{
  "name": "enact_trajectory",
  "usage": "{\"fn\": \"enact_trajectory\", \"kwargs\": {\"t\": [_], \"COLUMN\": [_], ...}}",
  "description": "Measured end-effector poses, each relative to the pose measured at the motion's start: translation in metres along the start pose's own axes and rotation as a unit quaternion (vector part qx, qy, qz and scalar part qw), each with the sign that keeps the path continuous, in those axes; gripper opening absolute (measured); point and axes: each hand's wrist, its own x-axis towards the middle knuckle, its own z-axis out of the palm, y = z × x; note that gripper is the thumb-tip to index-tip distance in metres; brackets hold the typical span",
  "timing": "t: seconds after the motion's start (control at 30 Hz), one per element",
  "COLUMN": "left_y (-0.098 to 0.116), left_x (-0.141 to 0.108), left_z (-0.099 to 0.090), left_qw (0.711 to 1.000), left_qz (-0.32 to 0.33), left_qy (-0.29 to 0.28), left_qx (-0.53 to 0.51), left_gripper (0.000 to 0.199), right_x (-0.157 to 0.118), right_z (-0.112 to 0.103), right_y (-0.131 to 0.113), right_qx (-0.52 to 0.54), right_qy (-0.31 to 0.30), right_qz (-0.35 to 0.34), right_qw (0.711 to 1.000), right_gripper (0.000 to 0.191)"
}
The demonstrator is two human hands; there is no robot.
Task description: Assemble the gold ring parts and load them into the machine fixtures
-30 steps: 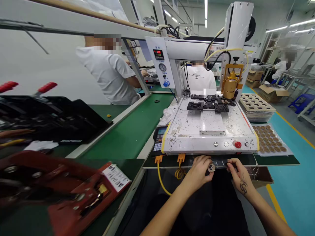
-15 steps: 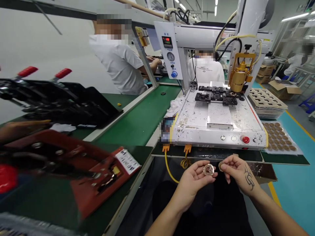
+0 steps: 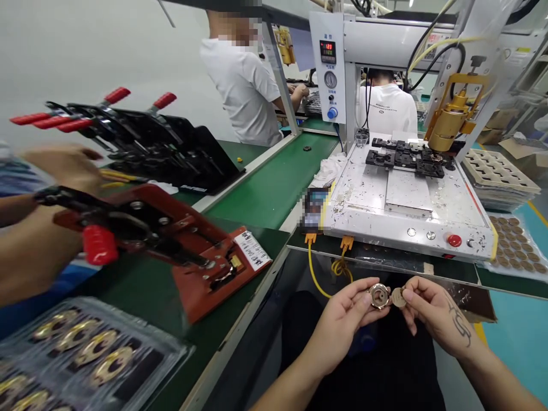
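Note:
My left hand [image 3: 349, 317] pinches a rose-gold ring-shaped watch case [image 3: 379, 296] by its edge, its open middle turned toward me. Thumb and fingertips of my right hand [image 3: 434, 305] are closed on a thin round brown disc [image 3: 398, 297]. The disc is just right of the case, its edge close to the case's rim; whether they touch I cannot tell. Both hands are over my lap, in front of a white bench press machine [image 3: 363, 220]. Black fixture plates [image 3: 405, 157] lie on its bed below a gold cylinder head [image 3: 449, 123].
Similar discs [image 3: 516, 242] lie on a sheet at right, beside stacked trays [image 3: 499, 174]. A red-brown clamp fixture [image 3: 192, 297] stands at left, near a plastic tray [image 3: 166, 365] of gold parts. A co-worker's arm [image 3: 38, 251] reaches in. Yellow cables [image 3: 314, 282] hang below the machine.
The view has swung left and down, bringing the tray of gold parts into sight. My right hand has brought the disc closer to the case, its face now showing.

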Motion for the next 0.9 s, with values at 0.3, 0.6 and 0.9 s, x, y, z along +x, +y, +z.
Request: {"fn": "enact_trajectory", "kwargs": {"t": [0.3,0.6,0.9], "left_y": [-0.002,-0.003,-0.006], "left_x": [-0.007,-0.01,-0.01], "left_z": [0.002,0.003,0.008], "left_qw": [1.0,0.999,0.998], "left_qz": [0.01,0.025,0.041], "left_qy": [-0.006,-0.005,-0.001], "left_qx": [0.012,0.024,0.052], "left_gripper": [0.047,0.048,0.049], "right_x": [0.001,0.003,0.001], "right_z": [0.022,0.027,0.027], "right_y": [-0.017,-0.009,-0.006], "right_qx": [-0.185,-0.157,-0.201], "right_qy": [0.008,0.005,0.027], "right_qz": [-0.12,-0.115,-0.119], "right_qw": [0.975,0.981,0.972], "right_gripper": [0.025,0.026,0.026]}}
